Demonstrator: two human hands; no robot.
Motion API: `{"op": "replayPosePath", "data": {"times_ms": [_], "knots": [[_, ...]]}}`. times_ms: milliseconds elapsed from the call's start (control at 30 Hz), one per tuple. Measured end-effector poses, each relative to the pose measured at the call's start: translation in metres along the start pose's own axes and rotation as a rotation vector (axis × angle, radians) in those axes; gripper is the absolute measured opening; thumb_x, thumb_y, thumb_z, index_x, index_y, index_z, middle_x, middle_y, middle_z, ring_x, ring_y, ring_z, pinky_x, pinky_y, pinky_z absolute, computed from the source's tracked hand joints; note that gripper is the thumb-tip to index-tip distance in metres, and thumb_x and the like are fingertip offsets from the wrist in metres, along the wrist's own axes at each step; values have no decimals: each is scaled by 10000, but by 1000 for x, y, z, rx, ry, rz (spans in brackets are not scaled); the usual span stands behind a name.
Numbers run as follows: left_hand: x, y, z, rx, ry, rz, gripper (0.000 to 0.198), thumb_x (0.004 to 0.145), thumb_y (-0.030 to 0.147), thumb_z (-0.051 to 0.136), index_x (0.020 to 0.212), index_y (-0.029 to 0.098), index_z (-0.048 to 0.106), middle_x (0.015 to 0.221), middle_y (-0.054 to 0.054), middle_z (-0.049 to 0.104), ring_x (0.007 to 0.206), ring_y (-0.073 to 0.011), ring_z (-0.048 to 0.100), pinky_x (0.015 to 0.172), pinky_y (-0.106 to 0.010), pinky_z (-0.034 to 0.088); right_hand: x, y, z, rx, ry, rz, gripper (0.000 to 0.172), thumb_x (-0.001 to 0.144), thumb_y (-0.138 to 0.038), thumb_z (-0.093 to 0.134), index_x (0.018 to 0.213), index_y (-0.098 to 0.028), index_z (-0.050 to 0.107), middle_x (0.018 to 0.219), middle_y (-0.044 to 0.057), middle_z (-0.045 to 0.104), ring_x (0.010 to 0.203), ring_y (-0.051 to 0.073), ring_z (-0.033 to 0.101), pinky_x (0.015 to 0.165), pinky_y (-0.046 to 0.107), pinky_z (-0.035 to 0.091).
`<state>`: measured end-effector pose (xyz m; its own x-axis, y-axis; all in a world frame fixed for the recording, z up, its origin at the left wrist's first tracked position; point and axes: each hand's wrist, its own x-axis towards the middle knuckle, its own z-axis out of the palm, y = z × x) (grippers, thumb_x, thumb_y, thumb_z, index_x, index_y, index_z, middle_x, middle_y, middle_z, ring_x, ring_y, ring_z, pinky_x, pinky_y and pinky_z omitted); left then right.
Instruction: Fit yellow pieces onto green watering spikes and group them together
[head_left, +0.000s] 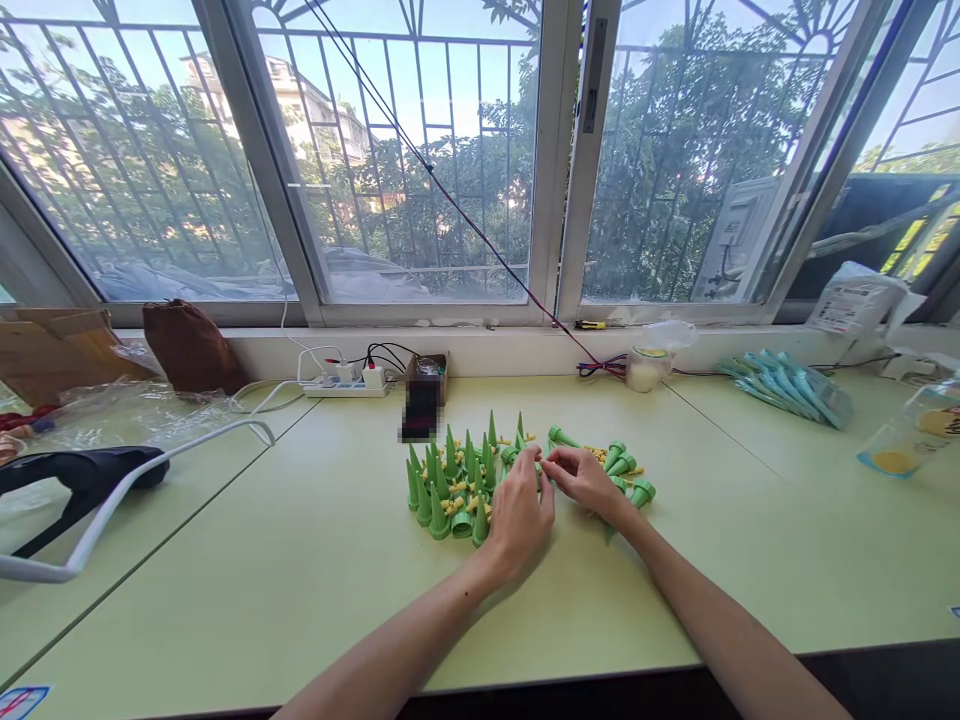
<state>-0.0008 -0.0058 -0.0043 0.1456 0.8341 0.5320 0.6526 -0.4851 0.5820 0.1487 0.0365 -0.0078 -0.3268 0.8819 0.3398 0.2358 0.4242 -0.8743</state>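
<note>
Head view: left hand (523,505) and right hand (581,477) are close together over the middle of the desk (300,560), fingertips bent inward and almost meeting. Looks like a two-handed pinch on something small; fingers cover it, so can't tell what, or how firmly either hand grips.

Standing green cones (439,515) sit in a tight group left of and beside the left hand, tips up. Wide ribbed bases probably let them stand unsupported, and packing close saves room. Yellow pieces (454,506) show among them; can't tell at this scale which are attached.

Loose green cones (643,492) lie on their sides or tilted, beside and beyond the right hand, with more yellow bits (598,453) behind it. Reads as two separate piles, each within short reach of one hand. Forearms come in from the near edge, likely low for steadiness.

Rest is out of the way: power strip (349,386) near the window wall, presumably for cable access; small box (439,370) just beside it; jar (643,373) and blue-green packets (787,390) back right.
</note>
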Motion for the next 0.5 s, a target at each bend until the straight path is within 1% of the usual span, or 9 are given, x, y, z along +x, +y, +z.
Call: {"op": "replayPosePath", "data": {"times_ms": [200,500], "knots": [[-1,0,0,6,-5,0,276,963,143,444,1227,175,514,1213,-146,695,1077,-293,700,891,-463,567,0,2,-1,7,-1,13,450,883,-590,639,692,-187,581,589,-30,462,556,125,378,521,263,290],[-1,2,-2,15,-28,3,283,957,139,453,1229,173,526,1168,-139,700,1031,-286,703,860,-440,564,1,8,-2,-55,12,14,543,880,-654,612,611,-194,504,560,-27,437,548,125,352,522,271,273]]}}
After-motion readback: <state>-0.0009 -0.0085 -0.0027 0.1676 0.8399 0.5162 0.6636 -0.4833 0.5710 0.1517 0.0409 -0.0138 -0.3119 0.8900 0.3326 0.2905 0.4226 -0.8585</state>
